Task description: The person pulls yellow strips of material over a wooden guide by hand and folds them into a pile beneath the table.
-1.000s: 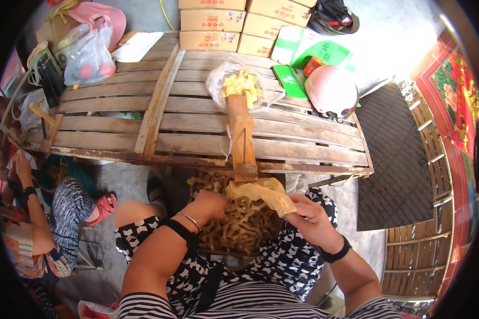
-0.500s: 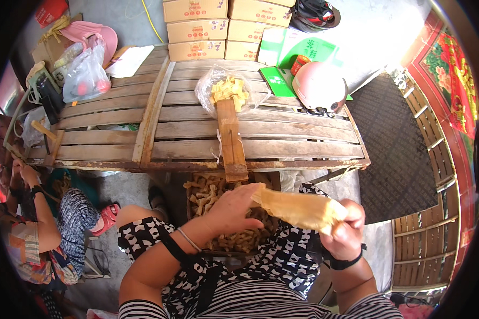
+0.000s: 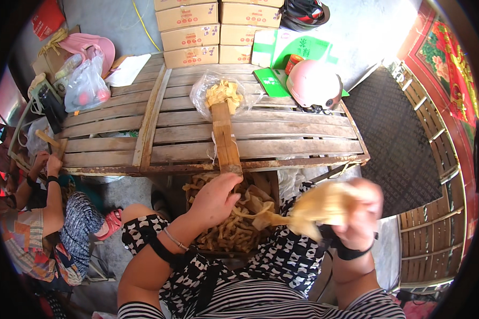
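My right hand [image 3: 363, 212] is closed on a pale yellow, limp sheet [image 3: 319, 210], blurred by motion. A narrow tail of the sheet trails left over a wooden box [image 3: 275, 192] below the table edge. Inside the box lie many knotted, yellowish-brown strips [image 3: 226, 239]. My left hand [image 3: 214, 201] is at the near end of a narrow wooden board [image 3: 226, 143], its fingers bent round that end and fingertips hidden. The board runs away from me along the slatted table. Beyond its far end, crumpled yellow sheets [image 3: 223, 94] sit in a clear plastic bag [image 3: 199, 95].
The slatted wooden table [image 3: 298, 130] has a rusty front edge. A pink helmet [image 3: 313, 85] and green packaging [image 3: 274, 82] stand at its right, stacked cartons [image 3: 190, 37] behind. At left are a plastic bag [image 3: 88, 82] and a seated co-worker's hands [image 3: 50, 162].
My right hand has moved right and slightly up with the sheet, now bunched and hanging. My left hand has moved left and up, off the sheet and onto the board's near end.
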Motion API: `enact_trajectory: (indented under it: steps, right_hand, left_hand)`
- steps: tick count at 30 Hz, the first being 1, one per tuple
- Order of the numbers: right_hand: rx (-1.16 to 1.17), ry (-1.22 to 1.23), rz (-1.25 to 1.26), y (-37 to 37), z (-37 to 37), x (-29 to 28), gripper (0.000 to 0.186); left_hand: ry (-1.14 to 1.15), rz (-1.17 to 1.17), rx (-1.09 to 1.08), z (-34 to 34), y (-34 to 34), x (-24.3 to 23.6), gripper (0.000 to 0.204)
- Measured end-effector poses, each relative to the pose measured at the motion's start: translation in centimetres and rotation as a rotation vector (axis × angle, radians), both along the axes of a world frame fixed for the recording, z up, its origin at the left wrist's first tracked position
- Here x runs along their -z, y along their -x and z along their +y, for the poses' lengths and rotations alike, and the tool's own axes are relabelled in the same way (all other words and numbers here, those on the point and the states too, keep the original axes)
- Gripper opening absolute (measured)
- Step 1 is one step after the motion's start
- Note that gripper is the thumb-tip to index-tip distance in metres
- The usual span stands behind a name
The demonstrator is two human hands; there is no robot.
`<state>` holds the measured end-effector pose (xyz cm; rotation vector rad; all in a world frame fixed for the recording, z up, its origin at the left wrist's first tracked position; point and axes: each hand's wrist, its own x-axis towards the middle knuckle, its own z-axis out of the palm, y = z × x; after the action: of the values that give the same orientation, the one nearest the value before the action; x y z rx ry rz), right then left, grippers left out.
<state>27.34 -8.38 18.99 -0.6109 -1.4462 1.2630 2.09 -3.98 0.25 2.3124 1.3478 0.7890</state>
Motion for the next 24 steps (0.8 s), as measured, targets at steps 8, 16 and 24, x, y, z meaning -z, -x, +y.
enact_trajectory:
  steps: [8,16,24]
  right_hand:
    - [-0.179,-0.205,-0.316,2.3,2.6,0.3,0.018]
    - [0.332,-0.022,-0.455,0.6,6.5,3.1,0.012]
    - [-0.341,0.333,-0.428,7.2,9.2,10.0,0.051]
  left_hand:
    - [0.563,-0.621,0.483,-2.3,-2.2,-10.5,0.045]
    - [0.06,-0.202,-0.071,0.1,1.7,-9.2,0.026]
    - [-0.106,0.051,-0.013,2.2,-0.2,-5.7,0.017]
